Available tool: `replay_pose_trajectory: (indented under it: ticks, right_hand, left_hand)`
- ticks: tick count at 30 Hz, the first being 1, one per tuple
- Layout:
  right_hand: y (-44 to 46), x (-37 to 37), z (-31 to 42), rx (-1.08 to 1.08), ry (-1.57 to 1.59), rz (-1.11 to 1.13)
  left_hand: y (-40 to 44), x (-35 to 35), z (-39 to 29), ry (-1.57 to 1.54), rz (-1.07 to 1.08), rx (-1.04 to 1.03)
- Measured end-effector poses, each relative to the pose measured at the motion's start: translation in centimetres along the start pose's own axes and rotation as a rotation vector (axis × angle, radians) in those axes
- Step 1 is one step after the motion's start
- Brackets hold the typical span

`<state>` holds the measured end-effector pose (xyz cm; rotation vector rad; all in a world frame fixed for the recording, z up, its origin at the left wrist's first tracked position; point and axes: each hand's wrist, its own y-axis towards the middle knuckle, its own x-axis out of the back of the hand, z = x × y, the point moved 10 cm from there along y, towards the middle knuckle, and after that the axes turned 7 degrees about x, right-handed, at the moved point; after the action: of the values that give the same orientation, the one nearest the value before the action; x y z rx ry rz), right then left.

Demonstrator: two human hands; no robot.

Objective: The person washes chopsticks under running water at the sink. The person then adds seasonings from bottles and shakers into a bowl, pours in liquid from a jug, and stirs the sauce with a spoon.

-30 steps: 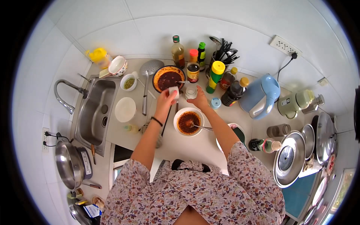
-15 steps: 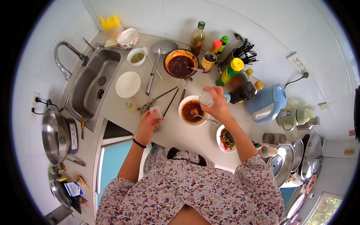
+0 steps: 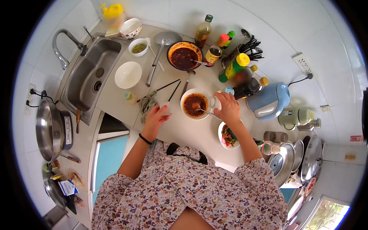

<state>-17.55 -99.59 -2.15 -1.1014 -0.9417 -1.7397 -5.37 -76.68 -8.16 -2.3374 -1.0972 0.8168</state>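
My left hand (image 3: 154,122) is closed around a small whitish object (image 3: 167,109), perhaps a lid, just left of a white bowl (image 3: 183,111). My right hand (image 3: 230,109) grips a small clear jar (image 3: 214,102), tipped sideways at the bowl's right rim. Dark red chili sauce (image 3: 191,102) lies in the bowl, and a metal spoon (image 3: 209,112) leans out of it toward my right hand. Below my right wrist sits a bowl of chopped vegetables (image 3: 229,138). A crumpled grey cloth (image 3: 148,106) and two black chopsticks (image 3: 174,90) lie beyond my left hand.
Behind are a dark-rimmed bowl of sauce (image 3: 168,61), a skimmer (image 3: 153,69) and several bottles (image 3: 213,53). A white bowl (image 3: 128,74) stands near the sink (image 3: 86,78). To the right stand a blue kettle (image 3: 268,100) and stacked pans (image 3: 285,165).
My right hand has tilted the jar and lowered it toward the bowl's right rim. My left hand has shifted slightly right, still holding the whitish object. The camera view has moved a little.
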Motion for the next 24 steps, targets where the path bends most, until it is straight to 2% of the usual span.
replay_pose_trajectory:
  ticks: [4, 6, 12, 24]
  right_hand:
    - [0.2, 1.3, 1.3, 0.050, 0.014, -0.093]
    - [-0.1, -0.1, 0.0, 0.010, -0.031, -0.031]
    - [0.2, 1.3, 2.1, 0.038, -0.011, -0.074]
    - [0.1, -0.4, 0.7, 0.006, -0.054, 0.008]
  left_hand:
    - [0.1, 0.8, 0.4, 0.000, 0.003, 0.001]
    - [0.1, 0.9, 0.4, 0.006, -0.015, -0.002]
    - [0.0, 0.8, 0.4, 0.002, -0.017, -0.007]
    - [0.3, 0.5, 0.6, -0.011, -0.023, 0.003]
